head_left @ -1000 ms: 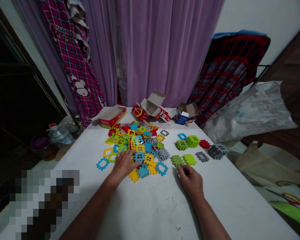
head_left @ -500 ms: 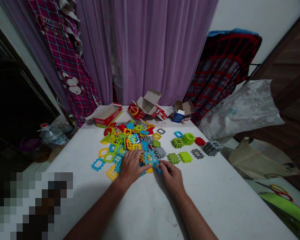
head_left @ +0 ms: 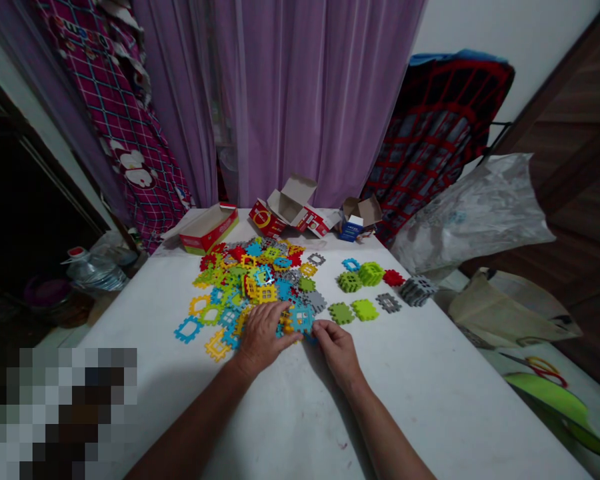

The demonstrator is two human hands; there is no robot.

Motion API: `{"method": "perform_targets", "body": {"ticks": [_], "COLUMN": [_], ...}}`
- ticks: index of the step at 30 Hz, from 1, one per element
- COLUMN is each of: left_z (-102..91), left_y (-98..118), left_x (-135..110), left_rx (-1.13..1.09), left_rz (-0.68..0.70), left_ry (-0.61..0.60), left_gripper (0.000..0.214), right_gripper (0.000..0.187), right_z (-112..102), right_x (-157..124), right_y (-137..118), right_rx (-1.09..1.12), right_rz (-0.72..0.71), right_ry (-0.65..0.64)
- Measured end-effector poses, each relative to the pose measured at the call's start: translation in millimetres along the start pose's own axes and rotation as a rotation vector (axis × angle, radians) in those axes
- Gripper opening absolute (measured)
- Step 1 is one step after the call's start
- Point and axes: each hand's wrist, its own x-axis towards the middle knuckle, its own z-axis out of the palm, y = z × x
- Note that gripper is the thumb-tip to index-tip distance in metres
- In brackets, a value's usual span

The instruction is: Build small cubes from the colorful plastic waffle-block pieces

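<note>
My left hand (head_left: 264,335) curls around the left side of a blue window-pattern interlocking tile (head_left: 301,319), its thumb below and fingertips above. Some yellow shows beside that tile, partly hidden by the hand. My right hand (head_left: 337,347) pinches the lower right side, where a second blue piece shows just under the fingers. Close behind my hands spreads a heap of toothed plastic tiles (head_left: 237,273) in yellow, green, blue, red and grey. A yellow window tile (head_left: 267,294) stands upright in it.
To the right sit a light green cube (head_left: 371,273), a dark green cube (head_left: 349,281), a grey cube (head_left: 417,291) and loose flat tiles. Opened cardboard boxes (head_left: 210,230) line the back of the white table (head_left: 290,427). Scissors (head_left: 545,371) lie beyond the right edge.
The blue tile between my hands has turned to face me more squarely. My right fingers have closed in nearer to it. The whole view has shifted slightly.
</note>
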Motion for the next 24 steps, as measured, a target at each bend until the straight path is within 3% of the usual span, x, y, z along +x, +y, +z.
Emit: {"method": "perform_targets", "body": {"ticks": [4,12,19,24], "left_z": [-4.4,-1.7,-3.1,-2.4], "left_y": [2,8,14,19], "left_x": [4,10,11,11], "left_rx": [-0.206,-0.696,-0.865,-0.85], "left_rz": [-0.129,-0.519,-0.648,-0.682], "left_ry": [-0.018,-0.102,-0.171,-0.215], "left_gripper": [0.028,0.034,0.044,0.042], "right_gripper": [0.055,0.057,0.052,0.042], "right_z": [-4,-2,1,3], "right_x": [0,1,1,1], "right_y": [-6,0,6,8], "right_rx": [0.048,0.084,0.129,0.087], "right_rz": [0.049,0.096,0.076,0.022], "right_ry": [-0.021,-0.047,0.082,0.067]}}
